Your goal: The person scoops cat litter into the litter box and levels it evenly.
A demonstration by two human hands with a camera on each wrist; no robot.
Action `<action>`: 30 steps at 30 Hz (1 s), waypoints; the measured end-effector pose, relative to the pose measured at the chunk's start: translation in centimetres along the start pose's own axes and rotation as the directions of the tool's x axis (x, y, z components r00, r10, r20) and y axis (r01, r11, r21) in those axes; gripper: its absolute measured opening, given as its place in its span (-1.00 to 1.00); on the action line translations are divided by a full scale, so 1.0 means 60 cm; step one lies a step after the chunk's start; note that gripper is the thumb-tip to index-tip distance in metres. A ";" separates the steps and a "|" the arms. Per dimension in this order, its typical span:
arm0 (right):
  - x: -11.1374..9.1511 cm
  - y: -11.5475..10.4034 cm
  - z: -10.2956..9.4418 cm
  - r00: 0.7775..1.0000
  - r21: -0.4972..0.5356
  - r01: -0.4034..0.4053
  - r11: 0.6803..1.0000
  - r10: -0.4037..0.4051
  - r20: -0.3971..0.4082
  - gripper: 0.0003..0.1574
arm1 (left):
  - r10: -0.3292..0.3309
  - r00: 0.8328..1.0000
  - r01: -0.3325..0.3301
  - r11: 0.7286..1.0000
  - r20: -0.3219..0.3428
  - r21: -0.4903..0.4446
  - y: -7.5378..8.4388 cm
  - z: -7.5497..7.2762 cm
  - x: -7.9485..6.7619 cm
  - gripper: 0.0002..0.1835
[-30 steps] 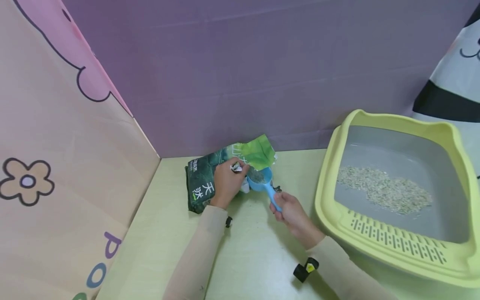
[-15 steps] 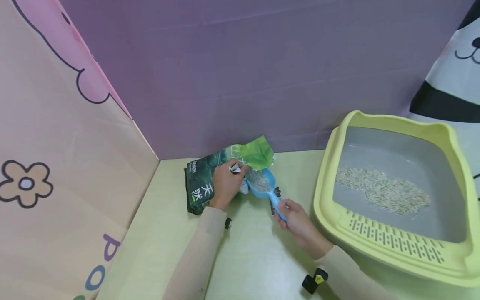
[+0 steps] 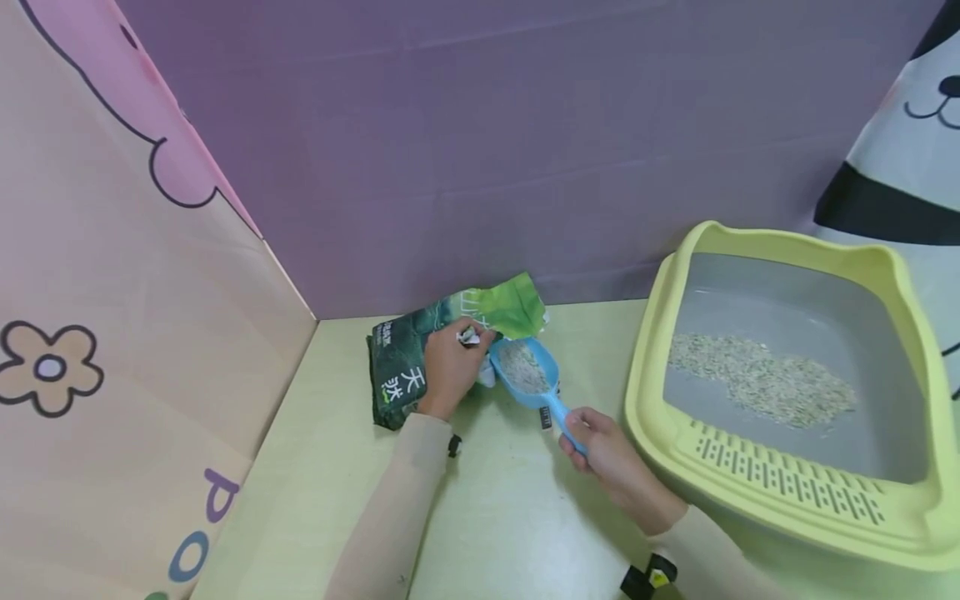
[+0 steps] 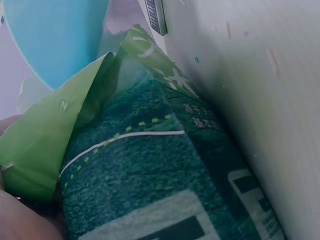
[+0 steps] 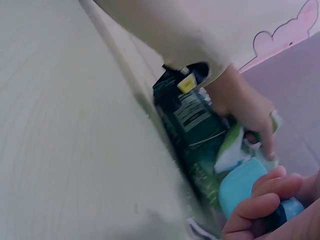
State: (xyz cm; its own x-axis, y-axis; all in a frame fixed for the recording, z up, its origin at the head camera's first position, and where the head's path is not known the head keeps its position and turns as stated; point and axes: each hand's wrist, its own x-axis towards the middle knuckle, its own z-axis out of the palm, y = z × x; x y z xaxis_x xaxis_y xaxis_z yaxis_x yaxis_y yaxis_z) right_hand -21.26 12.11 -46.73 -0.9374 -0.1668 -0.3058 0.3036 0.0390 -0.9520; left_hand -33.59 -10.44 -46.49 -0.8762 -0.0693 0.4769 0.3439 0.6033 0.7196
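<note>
My left hand (image 3: 452, 367) pinches the torn edge of the opened dark green litter bag (image 3: 393, 367), which lies on its side by the purple wall. My right hand (image 3: 611, 462) grips the handle of a light blue scoop (image 3: 557, 407). Greyish litter granules (image 3: 523, 368) fill the scoop's bowl, which sits just in front of the bag's mouth. The left wrist view shows the green bag (image 4: 130, 170) close up, with the blue scoop (image 4: 65, 35) beyond its flap. Fingers of the right hand curl round the handle in the right wrist view.
A yellow-rimmed litter box (image 3: 654, 333) with a grey tray stands on the right, a patch of litter (image 3: 787, 387) spread inside. A small dark striped piece (image 3: 545, 418) lies under the scoop's handle. Purple and printed walls bound the table (image 3: 315, 508).
The scoop has come back out of the bag's mouth, towards the lower right, and its load of litter is now in full sight. My left hand keeps its place on the bag.
</note>
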 end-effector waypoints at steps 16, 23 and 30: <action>-0.055 -0.023 -0.012 1.000 -0.035 0.005 0.999 -0.005 -0.003 -0.75 | 0.008 1.000 -0.007 1.000 -0.023 0.030 0.000 0.000 0.001 -0.84; -0.069 -0.036 -0.019 0.998 0.004 0.012 1.000 -0.012 -0.064 -0.80 | 0.018 0.999 -0.017 0.999 -0.031 0.035 -0.001 0.001 0.002 -0.84; -0.079 -0.059 -0.033 0.993 0.009 0.065 0.998 -0.064 -0.099 -0.72 | 0.020 0.999 -0.019 0.999 -0.031 0.038 -0.002 0.002 0.002 -0.84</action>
State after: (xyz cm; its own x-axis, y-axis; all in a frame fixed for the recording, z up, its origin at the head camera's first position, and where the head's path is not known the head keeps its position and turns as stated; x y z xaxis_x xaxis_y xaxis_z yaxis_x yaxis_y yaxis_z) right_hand -18.21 14.72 -41.92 -0.9670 -0.0711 -0.2445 0.2437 0.0196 -0.9696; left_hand -33.80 -10.39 -46.56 -0.8581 -0.0817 0.5070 0.3476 0.6344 0.6905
